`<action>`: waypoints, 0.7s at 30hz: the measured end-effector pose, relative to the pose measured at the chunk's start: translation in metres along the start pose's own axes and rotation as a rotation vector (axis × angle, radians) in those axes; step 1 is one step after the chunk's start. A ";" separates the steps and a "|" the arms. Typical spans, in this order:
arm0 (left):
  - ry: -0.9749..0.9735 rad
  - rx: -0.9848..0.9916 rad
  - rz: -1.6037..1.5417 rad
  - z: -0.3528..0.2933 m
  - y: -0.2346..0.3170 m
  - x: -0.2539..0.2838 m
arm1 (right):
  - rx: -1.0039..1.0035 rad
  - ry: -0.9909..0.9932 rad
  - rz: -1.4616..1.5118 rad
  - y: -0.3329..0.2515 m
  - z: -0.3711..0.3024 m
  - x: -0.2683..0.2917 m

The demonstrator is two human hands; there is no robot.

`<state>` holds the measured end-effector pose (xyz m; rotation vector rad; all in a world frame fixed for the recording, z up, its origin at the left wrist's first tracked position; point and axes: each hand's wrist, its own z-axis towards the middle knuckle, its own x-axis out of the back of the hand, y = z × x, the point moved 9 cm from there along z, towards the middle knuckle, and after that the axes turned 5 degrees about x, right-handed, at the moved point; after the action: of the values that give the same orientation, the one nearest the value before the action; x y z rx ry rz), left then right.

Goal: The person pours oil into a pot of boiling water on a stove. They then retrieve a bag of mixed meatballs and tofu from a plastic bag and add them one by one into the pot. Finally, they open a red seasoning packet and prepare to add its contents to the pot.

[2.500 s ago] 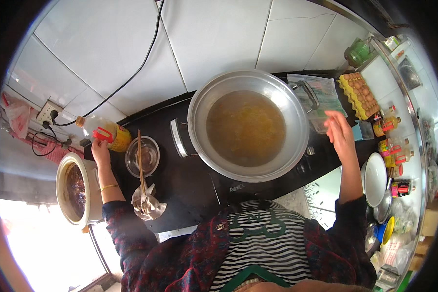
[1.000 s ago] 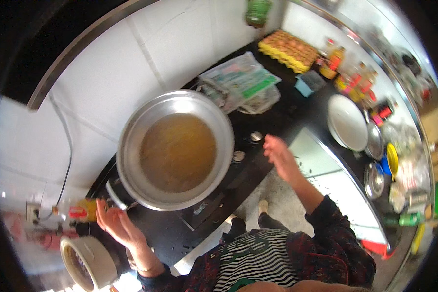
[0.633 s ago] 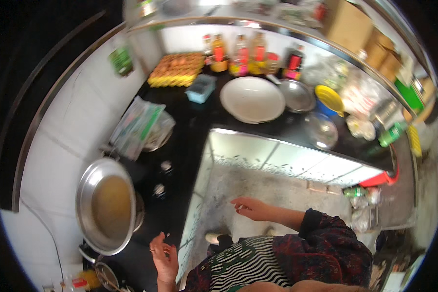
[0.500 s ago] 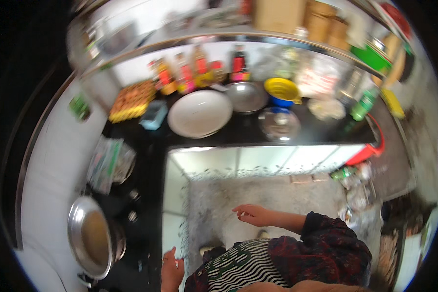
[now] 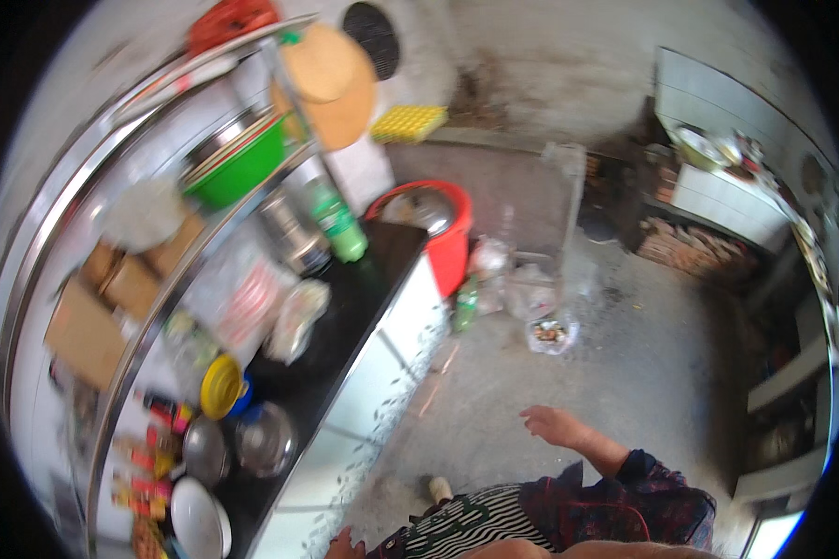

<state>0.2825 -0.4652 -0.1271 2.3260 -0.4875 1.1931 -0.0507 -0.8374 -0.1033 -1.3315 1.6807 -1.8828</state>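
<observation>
My right hand (image 5: 552,425) hangs over the grey concrete floor (image 5: 587,373), fingers loosely stretched and holding nothing. At the lower edge shows part of my left hand (image 5: 345,544), its fingers slightly apart with nothing seen in them. It is nearest to the white tiled counter front (image 5: 364,391). On the black countertop (image 5: 359,303) stand a white bowl (image 5: 201,522), a metal pan (image 5: 205,451), a glass lid (image 5: 267,438), a yellow strainer (image 5: 222,386) and a green bottle (image 5: 337,224). Neither hand touches any of these.
A red bucket (image 5: 449,252) with a metal lid stands at the counter's end. Beside it on the floor are a green plastic bottle (image 5: 466,306) and a bag of scraps (image 5: 550,335). A shelf holds a green basin (image 5: 242,168). Stacked bricks (image 5: 690,244) lie at the far right.
My view has swung to the right, from the counter corner toward the open floor and far wall. Both hands stay low and empty; the left has sunk toward the lower edge.
</observation>
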 end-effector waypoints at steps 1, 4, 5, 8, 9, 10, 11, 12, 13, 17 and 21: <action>-0.015 -0.037 0.035 0.022 0.030 0.008 | -0.058 0.050 0.062 0.015 -0.006 0.013; -0.065 -0.145 0.131 0.083 0.117 0.021 | -0.052 0.147 0.111 0.034 -0.008 0.042; -0.082 -0.180 0.158 0.102 0.146 0.023 | -0.060 0.169 0.130 0.037 -0.007 0.053; -0.125 -0.296 0.235 0.154 0.227 0.026 | -0.090 0.216 0.175 0.040 0.004 0.092; -0.133 -0.332 0.260 0.170 0.254 0.030 | -0.149 0.214 0.192 0.043 0.008 0.104; -0.147 -0.373 0.277 0.184 0.286 0.033 | -0.236 0.209 0.186 0.049 0.011 0.128; -0.159 -0.410 0.300 0.195 0.313 0.035 | -0.292 0.231 0.086 0.052 0.012 0.151; -0.164 -0.458 0.327 0.205 0.343 0.036 | -0.280 0.269 0.073 0.050 0.011 0.176; -0.169 -0.511 0.353 0.214 0.376 0.037 | -0.256 0.318 0.059 0.048 0.012 0.202; -0.189 -0.751 0.492 0.231 0.511 0.034 | -0.244 0.730 0.061 0.053 -0.031 0.298; -0.241 -0.931 0.606 0.238 0.662 0.008 | -0.507 0.941 0.132 0.083 -0.115 0.333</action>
<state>0.1048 -1.1440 -0.0756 1.5197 -1.5294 0.6497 -0.3458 -1.0299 -0.0198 -0.3709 2.7353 -2.2492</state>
